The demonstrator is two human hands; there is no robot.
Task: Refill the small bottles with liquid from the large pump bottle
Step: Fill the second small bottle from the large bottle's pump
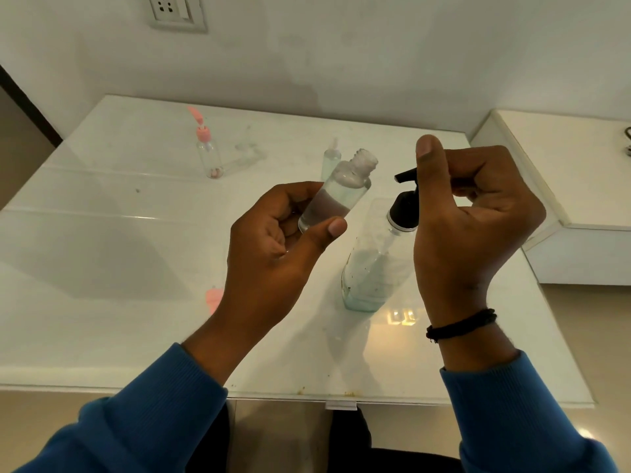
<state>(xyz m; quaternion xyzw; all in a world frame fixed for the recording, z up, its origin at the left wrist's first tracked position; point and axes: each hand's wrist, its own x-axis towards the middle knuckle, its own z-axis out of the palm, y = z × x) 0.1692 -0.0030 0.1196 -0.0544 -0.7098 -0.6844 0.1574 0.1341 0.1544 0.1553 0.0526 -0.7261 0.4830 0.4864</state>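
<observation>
One small bottle [336, 191], uncapped and partly filled, is gripped by the left hand [273, 247] beside the spout of the pump bottle [379, 264] (standing on the table [102, 233]), whose pump head the right hand [467, 213] pinches, so more filling and capping look left.

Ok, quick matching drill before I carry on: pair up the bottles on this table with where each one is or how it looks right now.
Things:
1. open small bottle
2. large pump bottle
3. pink-capped bottle
4. pink cap

States:
A. lies on the table by the left wrist
B. stands at the far left, capped
C. held tilted in the left hand
D. stands under the right hand, black pump

Pairs: 1-C, 2-D, 3-B, 4-A
</observation>
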